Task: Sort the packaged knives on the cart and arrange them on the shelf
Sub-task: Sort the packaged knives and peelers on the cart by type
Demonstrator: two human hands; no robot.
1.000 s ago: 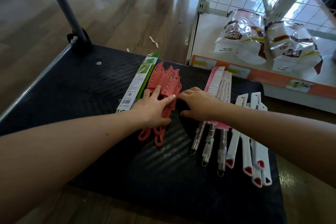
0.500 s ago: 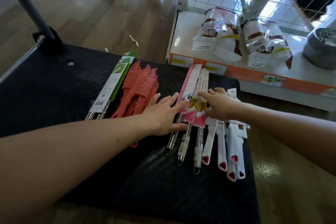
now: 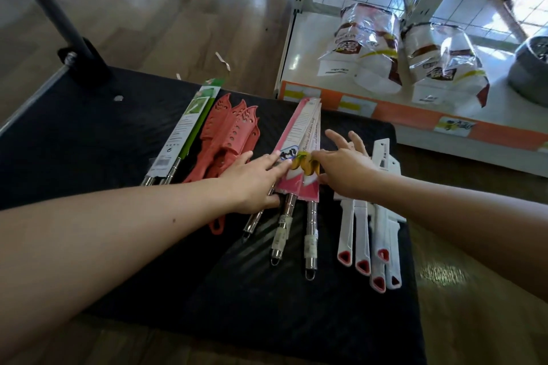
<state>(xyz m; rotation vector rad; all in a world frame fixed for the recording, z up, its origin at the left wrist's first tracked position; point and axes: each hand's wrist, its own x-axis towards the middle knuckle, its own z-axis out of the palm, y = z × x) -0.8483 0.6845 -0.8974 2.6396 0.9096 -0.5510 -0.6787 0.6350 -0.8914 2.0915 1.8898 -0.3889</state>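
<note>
Shelf (image 3: pixel 486 115) beyond cart (image 3: pixel 89 133), snack bags (image 3: pixel 367 41) (two), metal pot (image 3: pixel 530 68)

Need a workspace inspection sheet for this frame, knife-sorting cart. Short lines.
Surface: black ribbed cart deck, knives in four groups.
Job's things: green-carded knives, red knives, pink-carded knives, white knives, left to right; none seen on the shelf.
Clutter: paper scraps on the wood floor.
Hands: left hand and right hand touch the pink-carded knives, fingers straight.
Cables: nothing seen.
Surroundings: bagged goods and a metal pot on the shelf.
</note>
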